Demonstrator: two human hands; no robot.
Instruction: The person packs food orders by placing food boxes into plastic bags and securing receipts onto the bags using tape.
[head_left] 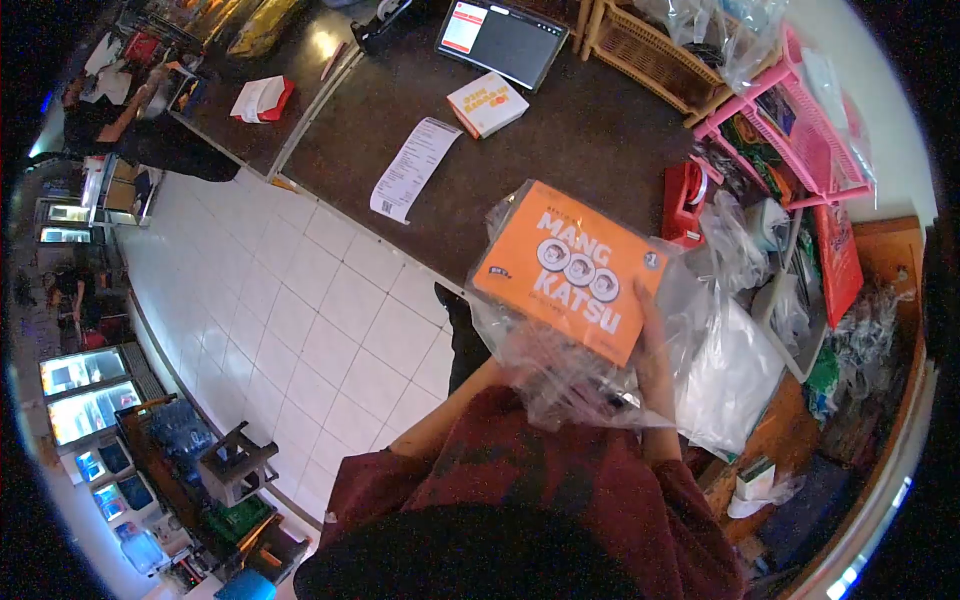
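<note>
An orange cardboard box (560, 272) printed "MANG KATSU" is tilted in front of my chest, above the table's near edge. A clear plastic bag (590, 390) lies loosely around it, bunched at the near side. My right hand (651, 345) grips the box by its right edge, with fingers against the printed top. At the near left edge, my left hand (530, 362) reaches in under the box and the crumpled plastic. Its fingers are hidden there.
On the dark table lie a paper receipt (415, 170), a small white-and-orange box (487, 104) and a tablet (502, 43). To the right are a red tape dispenser (685, 205), a pink rack (790, 120) and a stack of plastic bags (735, 375). A person (150, 130) stands far left.
</note>
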